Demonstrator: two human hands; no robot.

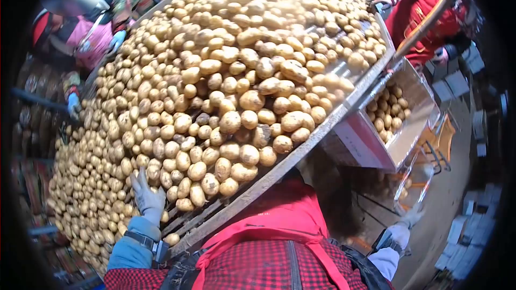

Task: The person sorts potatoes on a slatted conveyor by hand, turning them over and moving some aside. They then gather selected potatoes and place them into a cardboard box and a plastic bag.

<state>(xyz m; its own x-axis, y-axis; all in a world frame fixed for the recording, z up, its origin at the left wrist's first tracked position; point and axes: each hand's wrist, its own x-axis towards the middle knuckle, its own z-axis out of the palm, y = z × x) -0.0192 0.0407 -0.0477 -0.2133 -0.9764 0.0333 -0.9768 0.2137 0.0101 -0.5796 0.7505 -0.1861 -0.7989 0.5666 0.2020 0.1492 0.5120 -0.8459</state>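
My left hand [148, 196], in a grey glove, lies on the near left part of a large heap of potatoes [231, 121]. Its fingers are stretched out and apart, touching several potatoes by the slatted edge of the sorting table [290, 161]. Low on the right, my gloved right hand [411, 216] hangs away from the table. It overlaps the lower end of a shiny metal loop frame [425, 185]; I cannot tell whether its fingers grip it. Above that frame stands an open cardboard box [357, 145] partly filled with potatoes [388, 110].
A person in a pink apron [88, 40] with blue gloves works at the table's far left edge. Another person in red [422, 21] stands at the upper right. An orange folding stool [443, 139] is beyond the box. White cartons [467, 236] are stacked along the right.
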